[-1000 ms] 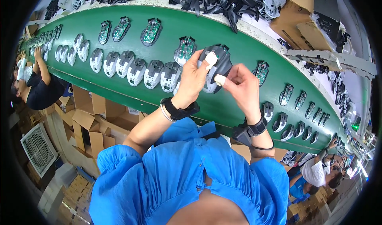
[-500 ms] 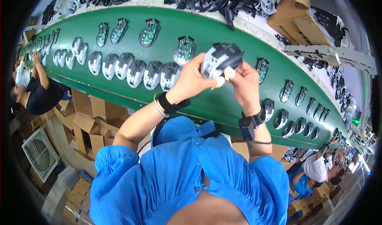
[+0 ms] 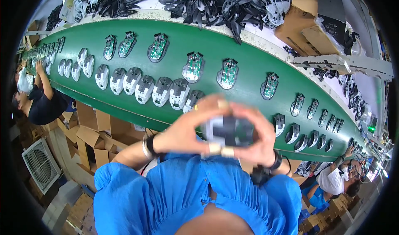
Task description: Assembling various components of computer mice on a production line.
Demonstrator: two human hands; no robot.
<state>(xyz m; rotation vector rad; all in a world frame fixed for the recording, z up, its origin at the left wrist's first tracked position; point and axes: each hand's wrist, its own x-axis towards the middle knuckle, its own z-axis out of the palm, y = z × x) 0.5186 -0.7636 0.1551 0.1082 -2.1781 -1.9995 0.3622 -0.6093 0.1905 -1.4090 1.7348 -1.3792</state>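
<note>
Grey-and-black mouse housing [image 3: 229, 131], blurred, is held between the left hand [image 3: 183, 129] and the right hand [image 3: 262, 137]; white thumb covers [image 3: 227, 152] are worn.

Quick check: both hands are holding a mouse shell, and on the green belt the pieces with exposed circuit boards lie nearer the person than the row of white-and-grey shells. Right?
Not quite: the head view shows the exposed circuit boards farther from the person than the white-and-grey shells. The left hand and right hand do hold a mouse shell.
</note>
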